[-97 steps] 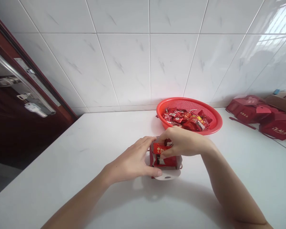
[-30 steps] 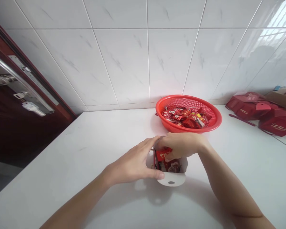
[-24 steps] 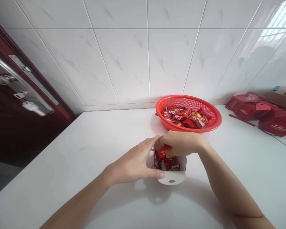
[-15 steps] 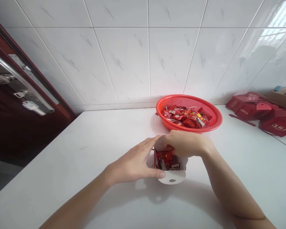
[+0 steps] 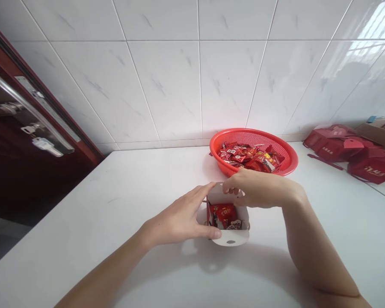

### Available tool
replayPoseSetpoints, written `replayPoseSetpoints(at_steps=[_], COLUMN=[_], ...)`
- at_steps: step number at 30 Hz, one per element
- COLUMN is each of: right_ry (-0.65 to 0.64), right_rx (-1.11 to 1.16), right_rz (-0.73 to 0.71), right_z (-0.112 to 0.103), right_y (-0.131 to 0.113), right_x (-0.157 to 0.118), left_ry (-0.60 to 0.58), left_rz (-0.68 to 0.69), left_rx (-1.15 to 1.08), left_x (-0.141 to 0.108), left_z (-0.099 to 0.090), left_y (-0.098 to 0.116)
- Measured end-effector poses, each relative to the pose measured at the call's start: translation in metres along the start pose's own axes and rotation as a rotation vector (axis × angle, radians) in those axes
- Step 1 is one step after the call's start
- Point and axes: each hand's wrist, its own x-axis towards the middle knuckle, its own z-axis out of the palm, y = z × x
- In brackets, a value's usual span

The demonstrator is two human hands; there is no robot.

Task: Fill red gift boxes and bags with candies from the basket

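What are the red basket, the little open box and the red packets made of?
The basket: probably smooth plastic, evenly red with tiny holes. The open box: likely thin card, plain white inside with a folded flap. The packets: glossy and crinkled, so perhaps plastic film or foil; I can't tell which.

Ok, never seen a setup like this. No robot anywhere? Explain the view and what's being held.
No robot: these are a person's bare hands, seen by a camera worn on that person's head, looking forward and down.

The left hand holds a small open box, thumb on its near flap. Red packets lie inside. The right hand is at the box's far right side, fingers curled; no packet shows in it.

On the white surface behind stands a red basket of wrapped packets, with dark red boxes at the picture's right.
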Motion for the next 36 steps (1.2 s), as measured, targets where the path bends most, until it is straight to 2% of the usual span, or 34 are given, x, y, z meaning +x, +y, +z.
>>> replayPoseSetpoints(at_steps=[6, 15, 22, 25, 31, 34, 36], right_ry=[0.103, 0.062, 0.064, 0.064, 0.028, 0.016, 0.006], right_rx=[0.109, 0.105, 0.058, 0.017, 0.065, 0.058, 0.054], right_rz=[-0.042, -0.009, -0.009, -0.011, -0.075, -0.074, -0.063], right_z=[-0.012, -0.01, -0.002, 0.003, 0.004, 0.004, 0.003], right_y=[0.009, 0.011, 0.005, 0.0, -0.004, -0.004, -0.003], right_x=[-0.022, -0.02, -0.007, 0.0, 0.004, 0.004, 0.003], left_ry=[0.032, 0.137, 0.128, 0.165, 0.108, 0.208, 0.284], left_rz=[0.027, 0.063, 0.163, 0.266, 0.45, 0.497, 0.475], left_rx=[-0.005, -0.083, -0.294, -0.314, -0.416, -0.454, -0.47], left_x=[0.002, 0.002, 0.007, 0.009, 0.014, 0.016, 0.015], left_z=[-0.001, 0.007, 0.039, 0.053, 0.072, 0.084, 0.091], left_y=[-0.002, -0.015, -0.038, -0.046, -0.054, -0.058, -0.059])
